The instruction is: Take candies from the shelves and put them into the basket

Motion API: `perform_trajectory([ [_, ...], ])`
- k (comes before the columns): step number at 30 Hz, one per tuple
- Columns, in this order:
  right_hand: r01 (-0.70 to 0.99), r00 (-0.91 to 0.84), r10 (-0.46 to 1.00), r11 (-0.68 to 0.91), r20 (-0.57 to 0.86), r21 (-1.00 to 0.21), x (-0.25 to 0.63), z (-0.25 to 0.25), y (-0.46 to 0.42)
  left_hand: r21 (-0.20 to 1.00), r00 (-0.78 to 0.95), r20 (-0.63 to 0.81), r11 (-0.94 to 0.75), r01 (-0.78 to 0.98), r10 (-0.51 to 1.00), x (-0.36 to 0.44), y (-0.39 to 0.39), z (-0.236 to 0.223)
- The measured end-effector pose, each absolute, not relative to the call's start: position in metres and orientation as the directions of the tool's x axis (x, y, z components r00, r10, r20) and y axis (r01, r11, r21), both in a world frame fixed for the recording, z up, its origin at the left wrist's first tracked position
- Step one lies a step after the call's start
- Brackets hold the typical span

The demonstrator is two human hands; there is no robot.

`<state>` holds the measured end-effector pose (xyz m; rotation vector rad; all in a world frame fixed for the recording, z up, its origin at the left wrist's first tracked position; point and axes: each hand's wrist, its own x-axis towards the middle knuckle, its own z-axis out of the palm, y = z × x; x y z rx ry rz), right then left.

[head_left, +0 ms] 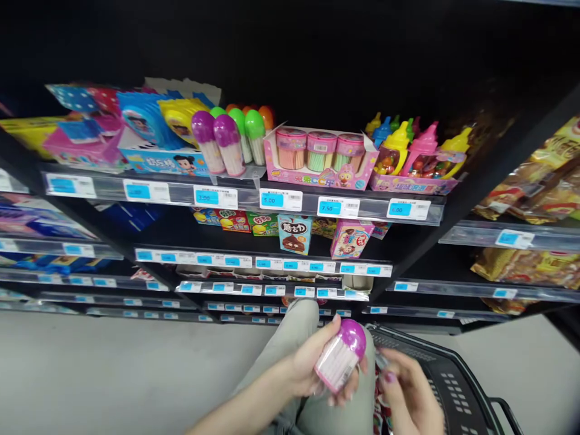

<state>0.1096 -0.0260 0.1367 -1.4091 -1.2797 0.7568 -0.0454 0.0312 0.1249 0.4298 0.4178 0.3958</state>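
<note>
My left hand is wrapped round a clear candy tube with a rounded purple cap and a pink base. White sticks show through its wall, and the tube tilts to the right above my lap. Beside it on the right, my right hand has its fingers curled together over the basket's near side. A small greyish, shiny bit shows at its fingertips, too unclear to name. Similar purple-capped tubes stand on the upper shelf, in front of green-capped ones.
A black shopping basket stands at my right, with red packets at its near side. The upper shelf also bears a pink box of jars and bottle-shaped candies. Small cartons sit one shelf lower.
</note>
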Motion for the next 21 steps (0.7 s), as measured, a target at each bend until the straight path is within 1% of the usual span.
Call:
perform_trajectory([
  [2, 0.289, 0.027, 0.988, 0.139, 0.153, -0.947, 0.115, 0.134, -0.01, 0.449, 0.868, -0.331, 0.871, -0.201, 0.371, -0.044, 0.03, 0.122],
  [3, 0.282, -0.043, 0.991, 0.136, 0.129, -0.95, 0.116, 0.132, -0.003, 0.433, 0.879, -0.334, 0.884, -0.176, 0.339, -0.043, 0.029, 0.122],
  [5, 0.227, -0.117, 0.99, 0.109, 0.084, -0.968, 0.116, 0.129, 0.005, 0.407, 0.895, -0.316, 0.897, -0.171, 0.314, -0.041, 0.027, 0.124],
  [7, 0.123, -0.152, 0.986, 0.086, 0.067, -0.989, 0.115, 0.129, 0.007, 0.425, 0.904, -0.269, 0.884, -0.197, 0.331, -0.039, 0.025, 0.128],
  [8, 0.08, -0.142, 0.988, 0.075, 0.063, -0.994, 0.116, 0.13, 0.005, 0.467, 0.9, -0.249, 0.858, -0.213, 0.359, -0.038, 0.024, 0.128],
  [9, 0.041, -0.096, 0.993, 0.073, 0.069, -0.996, 0.118, 0.131, 0.003, 0.535, 0.878, -0.245, 0.813, -0.231, 0.411, -0.038, 0.024, 0.127],
  [11, -0.047, 0.057, 0.995, 0.088, 0.085, -0.995, 0.124, 0.134, -0.003, 0.707, 0.76, -0.283, 0.663, -0.247, 0.585, -0.038, 0.024, 0.122],
  [13, -0.18, 0.234, 0.97, 0.112, 0.069, -0.977, 0.131, 0.136, -0.006, 0.83, 0.621, -0.301, 0.519, -0.203, 0.724, -0.039, 0.025, 0.116],
  [14, -0.252, 0.299, 0.953, 0.12, 0.04, -0.96, 0.134, 0.137, -0.007, 0.859, 0.59, -0.292, 0.477, -0.183, 0.753, -0.04, 0.025, 0.115],
  [16, -0.351, 0.359, 0.933, 0.113, -0.022, -0.929, 0.139, 0.138, -0.006, 0.881, 0.624, -0.253, 0.442, -0.167, 0.739, -0.042, 0.025, 0.117],
  [18, -0.369, 0.364, 0.931, 0.104, -0.041, -0.923, 0.138, 0.14, -0.003, 0.92, 0.661, -0.196, 0.37, -0.132, 0.724, -0.044, 0.024, 0.127],
  [21, -0.353, 0.362, 0.932, 0.124, -0.013, -0.927, 0.131, 0.143, -0.001, 0.983, 0.631, -0.128, 0.184, -0.024, 0.765, -0.044, 0.02, 0.146],
])
